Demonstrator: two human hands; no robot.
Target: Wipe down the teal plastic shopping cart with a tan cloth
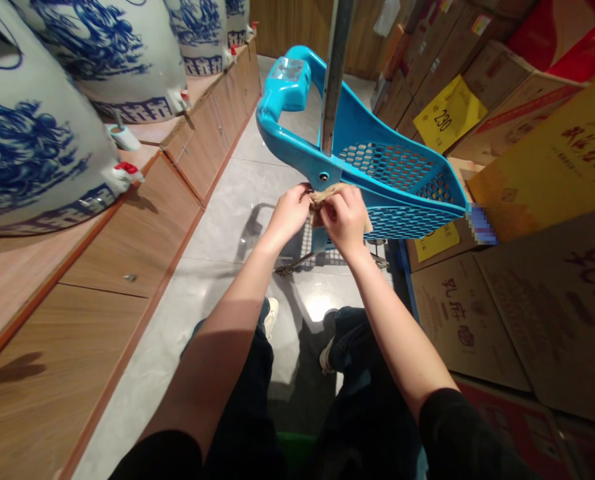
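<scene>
Both my hands are together in front of the side of a blue plastic shopping cart (397,173). Between them is a crumpled tan cloth (322,197); its exact kind is hard to make out. My left hand (293,212) is closed on the left end of it, fingertips partly hidden. My right hand (346,219) has its fingers curled and pinched on the right part, just below a round bolt on the cart frame. A grey metal pole (336,80) rises from the cart beside its handle (287,87).
Large blue-and-white ceramic jars (32,140) with red-handled taps stand on a wooden cabinet (122,267) at the left. Stacked cardboard boxes (472,320) and yellow price signs (450,117) line the right. Grey floor tiles (202,293) run between.
</scene>
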